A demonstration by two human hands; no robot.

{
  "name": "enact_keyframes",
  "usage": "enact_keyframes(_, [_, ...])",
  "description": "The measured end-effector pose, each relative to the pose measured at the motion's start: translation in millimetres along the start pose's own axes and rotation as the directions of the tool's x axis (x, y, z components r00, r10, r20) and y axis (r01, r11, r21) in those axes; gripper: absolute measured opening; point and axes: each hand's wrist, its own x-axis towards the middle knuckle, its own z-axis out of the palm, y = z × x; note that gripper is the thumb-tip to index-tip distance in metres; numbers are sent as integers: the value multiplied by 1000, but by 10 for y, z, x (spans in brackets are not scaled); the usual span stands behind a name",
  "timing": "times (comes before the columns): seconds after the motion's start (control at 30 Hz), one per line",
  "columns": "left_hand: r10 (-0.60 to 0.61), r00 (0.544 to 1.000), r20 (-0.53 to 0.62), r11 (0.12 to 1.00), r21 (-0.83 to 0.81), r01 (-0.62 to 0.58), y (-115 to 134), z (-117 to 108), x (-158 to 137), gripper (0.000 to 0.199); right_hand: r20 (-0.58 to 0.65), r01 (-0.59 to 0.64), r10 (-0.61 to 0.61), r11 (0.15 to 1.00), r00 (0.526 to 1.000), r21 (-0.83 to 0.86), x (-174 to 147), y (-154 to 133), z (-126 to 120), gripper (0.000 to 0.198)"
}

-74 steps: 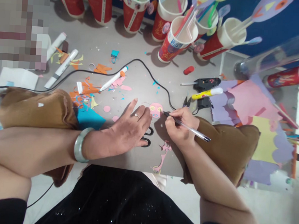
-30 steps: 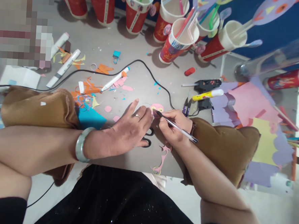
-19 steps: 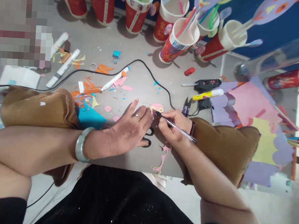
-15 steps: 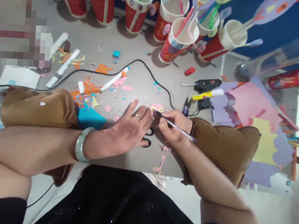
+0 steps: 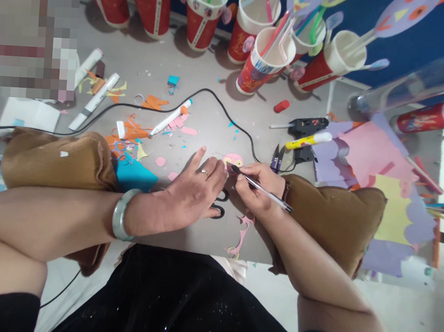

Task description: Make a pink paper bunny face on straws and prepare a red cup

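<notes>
In my right hand, closed in a writing grip, is a slim ballpoint pen with a clear barrel and dark ends. Its tip meets a small pink paper cutout with two yellow ring-like eyes. My left hand lies palm down, fingers stretched, with its fingertips at the cutout's left edge. Partly under that hand are the black handles of scissors; their blades are hidden. A curly pink paper scrap lies by the table's near edge.
Red paper cups with straws line the back. A glue gun and yellow marker lie to the right, near coloured paper sheets. A black cable crosses the table. Brown cushions flank both arms; orange scraps lie left.
</notes>
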Motion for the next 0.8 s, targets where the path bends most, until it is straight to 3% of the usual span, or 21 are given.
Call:
enact_keyframes(0.33, [-5,1000,12,1000,-11,5,1,-24,3,89,-18,35,-35,999,999,-10,3,8,0,3])
enact_keyframes(0.57, [-1,1000,-12,997,72,1,12,-7,-3,90,-74,41,-40,999,996,13,9,20,13,5])
enact_keyframes(0.8, [2,1000,12,998,66,-3,4,-20,1,87,-10,24,-24,1000,1000,-10,-4,22,-3,4])
